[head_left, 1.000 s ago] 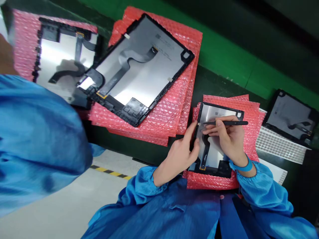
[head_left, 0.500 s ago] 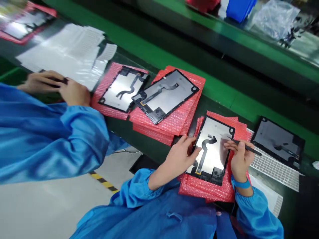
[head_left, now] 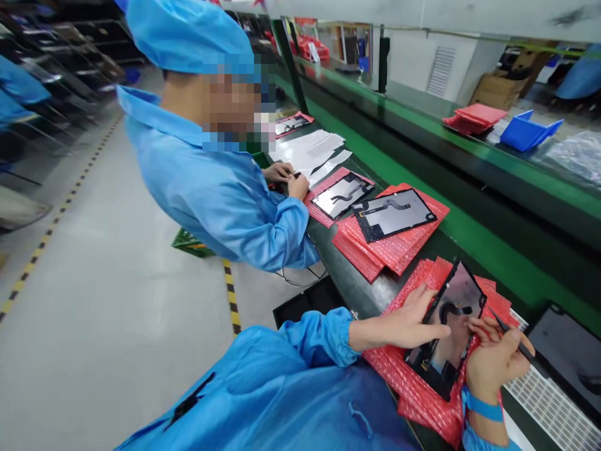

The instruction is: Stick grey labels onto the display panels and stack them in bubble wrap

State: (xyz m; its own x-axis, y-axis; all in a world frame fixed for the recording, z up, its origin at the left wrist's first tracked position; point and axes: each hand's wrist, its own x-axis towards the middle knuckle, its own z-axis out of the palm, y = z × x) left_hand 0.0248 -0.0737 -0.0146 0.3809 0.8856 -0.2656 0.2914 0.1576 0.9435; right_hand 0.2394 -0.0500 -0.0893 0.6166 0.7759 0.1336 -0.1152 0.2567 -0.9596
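A tablet screen panel point(head_left: 455, 341) with a black frame and a dark curved flex cable lies tilted over red bubble-wrap pouches point(head_left: 429, 410). My left hand point(head_left: 408, 322) holds its left edge, thumb across the panel's back and fingers along the side. In my right hand point(head_left: 498, 357) is a pair of black tweezers point(head_left: 530, 358), slanting up past the thumb, while the fingertips touch the panel's right edge. Whether those fingertips reach under the panel is hidden. Another dark panel point(head_left: 568, 351) lies to the right, beside a white gridded sheet point(head_left: 539, 401).
To the left a co-worker in a blue smock point(head_left: 225, 181) works at the same bench. Between us lie two more panels, one point(head_left: 399, 216) on stacked red pouches and one point(head_left: 340, 194) on a single pouch. A blue bin point(head_left: 528, 131) stands on the raised shelf.
My view has swung up and left, bringing the co-worker's upper body and the aisle into sight. The panel between my hands now looks darker and more tilted. The tweezers stay in my right hand.
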